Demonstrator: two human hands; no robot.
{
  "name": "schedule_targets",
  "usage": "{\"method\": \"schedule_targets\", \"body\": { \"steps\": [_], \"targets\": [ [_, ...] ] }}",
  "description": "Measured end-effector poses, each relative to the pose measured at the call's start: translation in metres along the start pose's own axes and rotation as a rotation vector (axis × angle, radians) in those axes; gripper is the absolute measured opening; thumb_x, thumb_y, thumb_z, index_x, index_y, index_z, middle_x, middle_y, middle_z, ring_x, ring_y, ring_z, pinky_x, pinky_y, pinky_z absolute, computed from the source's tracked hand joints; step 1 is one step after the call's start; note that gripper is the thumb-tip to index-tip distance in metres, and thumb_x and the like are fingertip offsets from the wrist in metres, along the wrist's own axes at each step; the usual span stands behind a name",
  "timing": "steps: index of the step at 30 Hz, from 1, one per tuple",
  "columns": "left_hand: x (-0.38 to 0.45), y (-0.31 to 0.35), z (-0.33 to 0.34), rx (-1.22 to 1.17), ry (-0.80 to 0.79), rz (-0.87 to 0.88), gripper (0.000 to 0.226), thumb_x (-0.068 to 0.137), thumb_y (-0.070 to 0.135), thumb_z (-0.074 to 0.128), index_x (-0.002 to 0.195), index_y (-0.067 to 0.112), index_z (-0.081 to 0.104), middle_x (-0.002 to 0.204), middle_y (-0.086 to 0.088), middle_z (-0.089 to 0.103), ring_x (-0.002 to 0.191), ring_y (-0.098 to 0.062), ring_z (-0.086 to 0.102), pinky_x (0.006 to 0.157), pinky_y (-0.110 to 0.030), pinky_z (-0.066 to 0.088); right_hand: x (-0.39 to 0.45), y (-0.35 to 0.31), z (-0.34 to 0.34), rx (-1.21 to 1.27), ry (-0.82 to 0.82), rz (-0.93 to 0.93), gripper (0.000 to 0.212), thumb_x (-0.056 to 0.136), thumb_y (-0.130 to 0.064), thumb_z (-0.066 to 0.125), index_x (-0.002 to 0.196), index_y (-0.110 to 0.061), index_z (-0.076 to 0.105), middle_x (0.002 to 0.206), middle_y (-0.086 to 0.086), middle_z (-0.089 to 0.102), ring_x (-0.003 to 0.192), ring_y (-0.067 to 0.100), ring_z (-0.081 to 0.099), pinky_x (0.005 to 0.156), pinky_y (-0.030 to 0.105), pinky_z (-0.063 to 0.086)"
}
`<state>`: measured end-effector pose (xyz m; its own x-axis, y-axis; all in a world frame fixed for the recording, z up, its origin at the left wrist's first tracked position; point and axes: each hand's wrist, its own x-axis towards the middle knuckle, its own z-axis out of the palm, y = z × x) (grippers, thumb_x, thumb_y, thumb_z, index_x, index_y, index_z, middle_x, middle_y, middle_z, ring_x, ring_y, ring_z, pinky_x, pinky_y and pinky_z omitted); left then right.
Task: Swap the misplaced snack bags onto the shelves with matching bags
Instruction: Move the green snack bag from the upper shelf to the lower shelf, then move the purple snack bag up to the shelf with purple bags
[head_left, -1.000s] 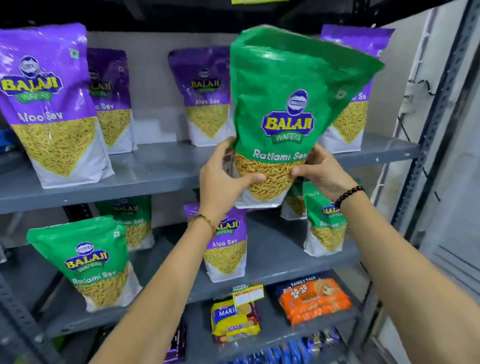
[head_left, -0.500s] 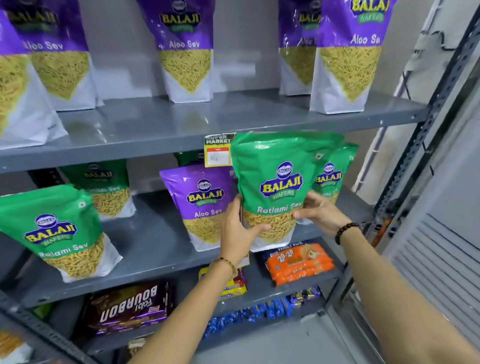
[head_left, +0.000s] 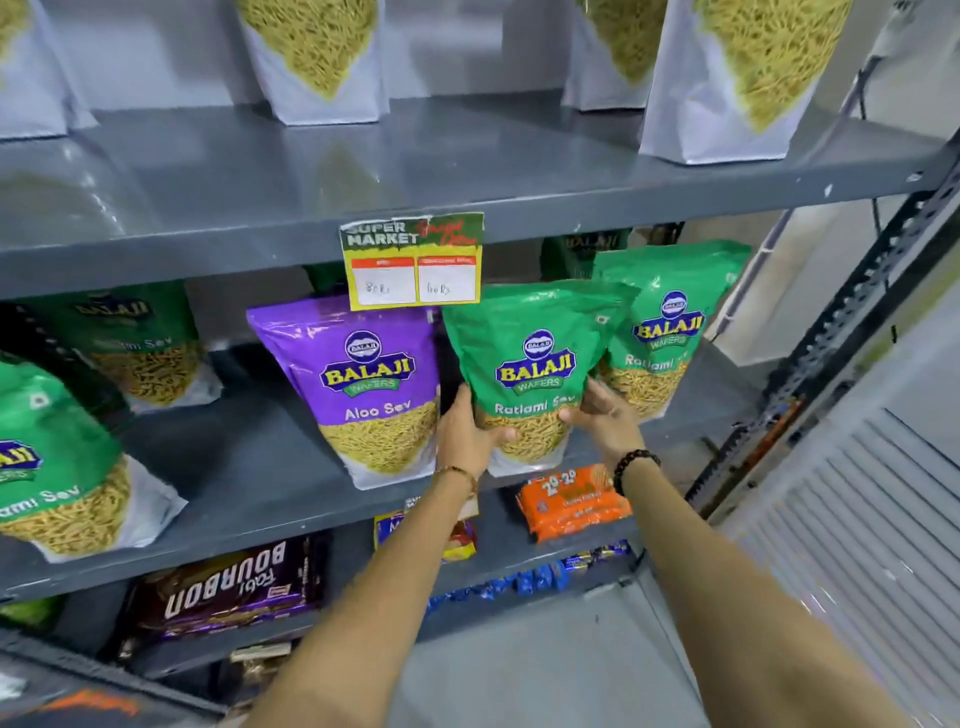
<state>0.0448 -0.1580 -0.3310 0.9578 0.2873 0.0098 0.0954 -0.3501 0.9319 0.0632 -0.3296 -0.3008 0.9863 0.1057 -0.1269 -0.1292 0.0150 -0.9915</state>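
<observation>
Compared with half a second earlier, the glossy green Ratlami Sev snack bag (head_left: 535, 364) has been carried lower and further in, and it is now seen at the front edge of the grey metal middle shelf (head_left: 249, 467), upright, its white base low against the shelf lip; whether the base is fully set down cannot be told. It is placed just beside the glossy purple Aloo Sev snack bag (head_left: 363, 395), which has stayed standing on the same shelf, and it overlaps a second green Ratlami Sev bag (head_left: 670, 332) on its right. The view has been brought closer, so that only the bases of the purple bags on the upper shelf (head_left: 467, 171) are shown.

The left hand (head_left: 465, 436) is closed on the lower left edge of the green bag, thumb laid across the front. The right hand (head_left: 605, 415) is closed on the lower right edge, fingers curled behind. Both forearms are extended forward and upward, converging on the bag. A yellow-bordered paper price tag (head_left: 413, 262) is hung from the upper shelf edge above.
</observation>
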Motion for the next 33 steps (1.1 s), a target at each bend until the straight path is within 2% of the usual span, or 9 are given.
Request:
{"method": "schedule_targets", "body": {
  "steps": [2,6,8,11,14,20,22,28,33],
  "targets": [
    [0.009,0.000,0.002,0.032,0.018,-0.005,0.068,0.058,0.009,0.082,0.116,0.007,0.046,0.117,-0.014,0.065,0.109,-0.027,0.058,0.094,-0.045,0.049,0.007,0.001,0.004,0.049,0.022,-0.007,0.058,0.076,0.011,0.061,0.131,-0.003,0.048,0.137,0.015,0.052,0.122,0.024,0.051,0.107,0.048,0.039],
    [0.016,0.003,0.005,0.049,0.023,-0.014,0.064,0.063,0.008,0.079,0.116,0.005,0.044,0.118,-0.011,0.063,0.111,-0.026,0.056,0.097,-0.043,0.047,0.015,-0.003,0.013,0.068,0.066,-0.023,0.058,0.078,0.016,0.054,0.133,0.001,0.041,0.135,0.011,0.048,0.114,0.014,0.046,0.099,0.030,0.039],
    [0.013,0.004,0.004,0.047,0.024,-0.026,0.065,0.066,0.006,0.077,0.122,0.003,0.042,0.118,-0.007,0.061,0.113,-0.020,0.051,0.099,-0.038,0.042,0.017,0.001,0.014,0.014,0.078,-0.046,0.055,0.079,0.015,0.053,0.132,0.000,0.043,0.137,0.015,0.049,0.116,0.017,0.048,0.101,0.032,0.039],
    [0.001,-0.004,0.002,-0.007,0.014,-0.052,0.078,0.070,0.005,0.073,0.136,0.006,0.031,0.135,-0.016,0.052,0.123,-0.030,0.048,0.102,-0.040,0.041,0.017,0.014,0.016,-0.011,0.116,-0.017,0.056,0.082,0.009,0.054,0.135,-0.003,0.041,0.141,0.014,0.048,0.129,0.025,0.046,0.110,0.045,0.036],
    [-0.020,-0.019,-0.004,-0.070,-0.014,-0.135,0.078,0.075,0.003,0.069,0.140,0.007,0.025,0.147,-0.017,0.037,0.133,-0.032,0.038,0.109,-0.042,0.035,0.004,0.027,0.030,0.006,0.211,0.054,0.060,0.083,0.000,0.058,0.138,-0.004,0.034,0.146,0.012,0.040,0.136,0.024,0.036,0.113,0.044,0.030],
    [-0.057,-0.047,-0.032,-0.105,0.030,-0.216,0.068,0.076,0.006,0.069,0.134,0.002,0.035,0.143,-0.017,0.040,0.132,-0.031,0.038,0.107,-0.038,0.033,-0.026,0.056,0.082,-0.117,0.370,0.073,0.048,0.080,-0.008,0.059,0.125,0.002,0.045,0.122,0.014,0.053,0.114,0.027,0.050,0.094,0.034,0.040],
    [-0.065,-0.053,-0.047,-0.109,0.063,-0.233,0.063,0.076,0.009,0.069,0.131,0.004,0.040,0.138,-0.015,0.046,0.129,-0.029,0.041,0.105,-0.038,0.035,-0.032,0.061,0.101,-0.108,0.326,0.091,0.045,0.080,-0.009,0.059,0.123,0.002,0.046,0.123,0.017,0.053,0.111,0.030,0.051,0.092,0.035,0.041],
    [-0.064,-0.068,-0.092,-0.088,0.254,-0.278,0.034,0.074,0.010,0.071,0.102,0.014,0.051,0.105,-0.014,0.058,0.099,-0.027,0.055,0.089,-0.036,0.045,-0.028,0.052,0.144,-0.127,0.028,0.137,0.060,0.082,-0.008,0.062,0.136,-0.004,0.035,0.141,0.018,0.044,0.127,0.031,0.044,0.106,0.042,0.038],
    [-0.051,-0.065,-0.118,-0.092,0.307,-0.295,0.048,0.076,0.003,0.067,0.120,-0.001,0.047,0.117,-0.017,0.060,0.105,-0.028,0.058,0.085,-0.027,0.041,-0.011,0.042,0.160,-0.131,-0.156,0.150,0.083,0.080,-0.003,0.063,0.146,-0.009,0.014,0.155,0.012,0.020,0.143,0.028,0.022,0.114,0.044,0.027]
  ]
}}
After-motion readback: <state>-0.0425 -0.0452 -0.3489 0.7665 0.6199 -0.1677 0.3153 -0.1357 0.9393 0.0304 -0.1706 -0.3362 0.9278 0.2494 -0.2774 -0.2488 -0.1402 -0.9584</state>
